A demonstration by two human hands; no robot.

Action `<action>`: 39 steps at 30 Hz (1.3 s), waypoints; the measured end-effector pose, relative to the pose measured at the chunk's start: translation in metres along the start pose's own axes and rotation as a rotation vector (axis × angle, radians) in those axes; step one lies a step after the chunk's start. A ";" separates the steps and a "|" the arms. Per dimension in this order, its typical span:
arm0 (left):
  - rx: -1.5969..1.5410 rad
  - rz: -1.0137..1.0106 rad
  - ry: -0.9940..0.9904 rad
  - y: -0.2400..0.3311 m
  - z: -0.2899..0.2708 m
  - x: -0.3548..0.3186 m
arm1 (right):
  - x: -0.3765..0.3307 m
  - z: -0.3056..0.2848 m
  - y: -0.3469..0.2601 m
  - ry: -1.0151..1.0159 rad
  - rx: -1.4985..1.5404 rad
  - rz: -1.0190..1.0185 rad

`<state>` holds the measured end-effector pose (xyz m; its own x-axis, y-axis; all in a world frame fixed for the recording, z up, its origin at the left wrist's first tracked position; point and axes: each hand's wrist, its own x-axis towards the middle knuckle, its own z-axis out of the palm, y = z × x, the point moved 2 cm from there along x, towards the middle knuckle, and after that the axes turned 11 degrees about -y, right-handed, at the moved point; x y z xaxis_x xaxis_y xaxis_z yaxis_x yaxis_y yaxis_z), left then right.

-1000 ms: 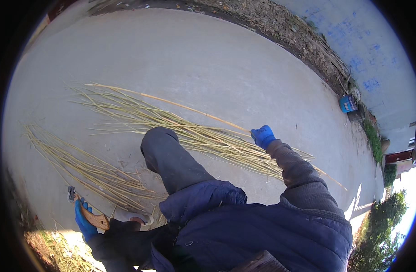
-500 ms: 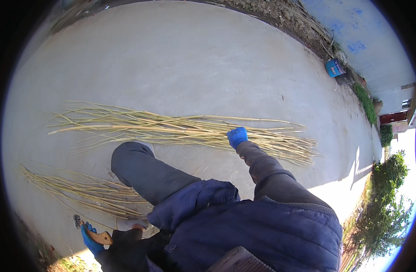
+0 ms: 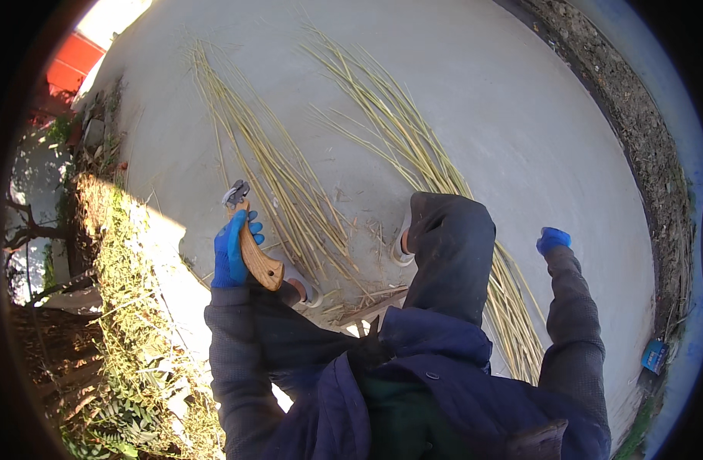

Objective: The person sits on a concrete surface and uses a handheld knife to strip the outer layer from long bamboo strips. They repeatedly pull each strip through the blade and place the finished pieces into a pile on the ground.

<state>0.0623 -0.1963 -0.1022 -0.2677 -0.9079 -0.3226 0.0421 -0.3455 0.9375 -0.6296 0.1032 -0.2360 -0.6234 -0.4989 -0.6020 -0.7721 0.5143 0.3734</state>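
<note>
My left hand (image 3: 230, 249), in a blue glove, is wrapped round pruning shears (image 3: 259, 259) with a curved wooden handle; their metal head points away from me. The shears are held above the near end of the left bundle of thin, pale yellow-green stalks (image 3: 282, 184). A second bundle of stalks (image 3: 416, 142) lies to the right, passing beneath my bent knee. My right hand (image 3: 553, 240), also blue-gloved, is closed in a fist to the right of that bundle, apart from it. Nothing shows sticking out of the fist.
Both bundles lie on grey concrete (image 3: 535, 115). Short cut bits (image 3: 367, 295) are scattered near my feet. Sunlit weeds (image 3: 137, 307) border the left side. A strip of dirt (image 3: 635, 107) and a wall run along the right, with a blue bucket (image 3: 654, 356) beside it.
The view has swung left. My right hand was over the right bundle and is now off to its right. My left hand still holds the shears, now nearer the middle of the view.
</note>
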 end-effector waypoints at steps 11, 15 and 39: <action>-0.146 -0.136 0.052 0.039 0.008 -0.011 | 0.050 -0.211 -0.460 0.090 -0.019 -0.660; -0.251 -0.236 0.065 0.049 -0.002 -0.016 | 0.036 -0.116 -0.580 -0.110 -0.074 -0.672; -0.329 -0.260 0.044 0.056 -0.019 -0.031 | 0.024 -0.044 -0.575 -0.231 0.563 -0.758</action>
<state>0.0910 -0.1921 -0.0427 -0.2687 -0.7874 -0.5548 0.2852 -0.6152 0.7350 -0.2062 -0.2350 -0.4334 0.1007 -0.7167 -0.6900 -0.7491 0.4018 -0.5267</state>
